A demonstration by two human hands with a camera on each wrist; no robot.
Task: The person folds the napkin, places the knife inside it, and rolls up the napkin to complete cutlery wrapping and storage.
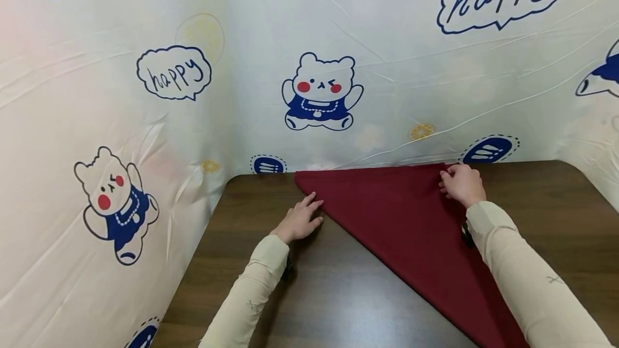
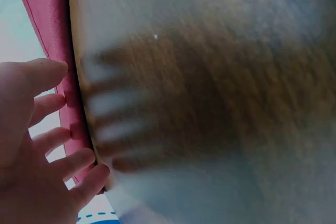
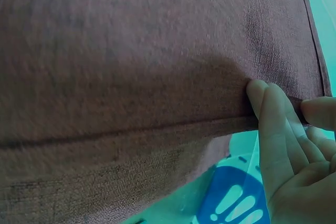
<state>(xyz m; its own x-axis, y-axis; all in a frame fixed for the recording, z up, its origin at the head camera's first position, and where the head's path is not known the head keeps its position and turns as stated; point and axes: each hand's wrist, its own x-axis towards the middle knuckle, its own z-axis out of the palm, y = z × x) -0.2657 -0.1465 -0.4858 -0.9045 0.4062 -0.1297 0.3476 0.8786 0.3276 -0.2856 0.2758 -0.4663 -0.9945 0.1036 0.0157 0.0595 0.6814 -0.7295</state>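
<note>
Through the head camera I see a dark red cloth (image 1: 387, 219) lying in a roughly triangular shape on the wooden counter (image 1: 256, 203), its top edge along the counter's far side, next to a printed curtain (image 1: 242, 31). My left hand (image 1: 299, 221) is at the slanted edge near the cloth's upper left corner; my right hand (image 1: 464, 184) is at the upper right corner. From the left wrist, I see that hand's fingers spread wide along the cloth's edge; I cannot tell whether they press it. From the right wrist, I see fingers and thumb close together, pinching the cloth near its corner.
</note>
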